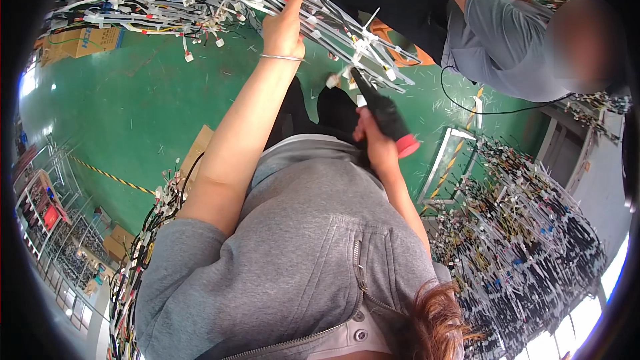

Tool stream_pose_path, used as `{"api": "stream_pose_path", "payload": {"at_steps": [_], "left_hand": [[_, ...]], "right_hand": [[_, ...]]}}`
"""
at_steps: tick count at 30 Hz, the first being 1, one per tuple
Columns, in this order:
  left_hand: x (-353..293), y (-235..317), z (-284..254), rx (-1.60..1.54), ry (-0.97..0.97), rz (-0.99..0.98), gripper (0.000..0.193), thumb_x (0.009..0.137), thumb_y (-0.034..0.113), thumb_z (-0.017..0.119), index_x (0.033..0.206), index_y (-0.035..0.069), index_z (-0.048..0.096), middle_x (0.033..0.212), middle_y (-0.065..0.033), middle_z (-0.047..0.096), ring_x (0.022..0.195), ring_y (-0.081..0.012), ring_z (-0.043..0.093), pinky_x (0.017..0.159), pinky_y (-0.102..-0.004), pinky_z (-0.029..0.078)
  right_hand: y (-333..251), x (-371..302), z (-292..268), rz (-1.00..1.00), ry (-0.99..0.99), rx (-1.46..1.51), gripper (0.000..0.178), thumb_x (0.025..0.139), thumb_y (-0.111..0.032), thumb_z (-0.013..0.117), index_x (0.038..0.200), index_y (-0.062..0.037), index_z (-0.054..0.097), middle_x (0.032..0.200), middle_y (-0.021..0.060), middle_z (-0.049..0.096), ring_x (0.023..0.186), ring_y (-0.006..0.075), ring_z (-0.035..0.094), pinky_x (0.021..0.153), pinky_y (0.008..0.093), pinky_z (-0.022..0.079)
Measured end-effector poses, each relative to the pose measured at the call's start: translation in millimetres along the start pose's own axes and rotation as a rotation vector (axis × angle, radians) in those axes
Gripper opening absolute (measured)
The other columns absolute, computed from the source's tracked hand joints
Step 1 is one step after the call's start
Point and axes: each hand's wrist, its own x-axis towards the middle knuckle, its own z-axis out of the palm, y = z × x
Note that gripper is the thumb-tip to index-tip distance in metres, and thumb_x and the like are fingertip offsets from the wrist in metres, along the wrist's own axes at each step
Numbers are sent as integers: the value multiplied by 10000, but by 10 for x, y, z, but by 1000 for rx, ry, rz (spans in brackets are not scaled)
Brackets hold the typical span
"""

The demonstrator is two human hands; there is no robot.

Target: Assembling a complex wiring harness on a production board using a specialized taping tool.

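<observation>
My left hand [285,30] is closed around a bundle of wire harnesses [320,23], thumb on top and the other fingers mostly hidden behind the cables. White, black and red-marked wires run through the bundle, with white connectors and cable ties toward its right end. My right hand [379,143] grips a black handheld tool with a red end [383,110]; it is blurred, so its exact kind is unclear. The tool's narrow tip points up at the bundle's right end, close to the white connectors. Whether it touches them I cannot tell.
More harnesses [147,10] lie in a heap at the upper left above a cardboard box [83,43]. A co-worker [507,47] sits at the upper right, near an orange stool [400,43]. Dense wire harnesses [527,227] hang at the lower right. White scraps dot the green floor [133,107].
</observation>
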Motion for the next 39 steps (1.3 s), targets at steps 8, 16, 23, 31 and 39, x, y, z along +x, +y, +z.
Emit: {"api": "stream_pose_path", "payload": {"at_steps": [8, 16, 23, 31, 39], "left_hand": [[-115, 117, -37, -66, -175, 24, 215, 899, 153, 714, 1057, 22, 649, 962, -92, 712, 795, -157, 683, 671, -316, 570], [86, 242, -656, 27, -384, -89, 312, 923, 237, 686, 1140, 23, 619, 1097, -136, 696, 937, -174, 670, 811, -339, 557], [122, 346, -1116, 203, -604, -161, 429, 973, 355, 589, 1250, 27, 570, 1214, -147, 647, 1140, -321, 614, 997, -470, 481], [81, 337, -1138, 207, -605, -161, 443, 955, 346, 619, 1258, 28, 559, 1196, -161, 651, 1116, -343, 631, 983, -476, 496], [119, 375, -1208, 248, -643, -152, 406, 959, 327, 616, 1228, 25, 583, 1168, -145, 662, 1096, -322, 642, 984, -459, 495]], "right_hand": [[-188, -237, -505, -431, 52, -875, 210, 864, -145, 685, 1047, -60, 629, 823, 198, 648, 803, 403, 636, 711, 372, 508], [-321, -259, -1108, -43, -77, -1040, 364, 891, -217, 676, 1198, -29, 621, 952, 123, 712, 824, 220, 681, 764, 340, 522], [-708, 101, -753, 474, -383, 438, 540, 958, -238, 532, 1357, 111, 434, 1236, 261, 601, 1132, 337, 613, 1037, 464, 461], [-702, 347, -489, 550, -405, 426, 512, 983, -285, 498, 1315, 105, 489, 1220, 215, 624, 1108, 293, 625, 1013, 421, 480], [-760, 484, -386, 601, -401, 534, 518, 971, -282, 526, 1287, 125, 484, 1093, 165, 641, 985, 256, 636, 934, 406, 509]]}}
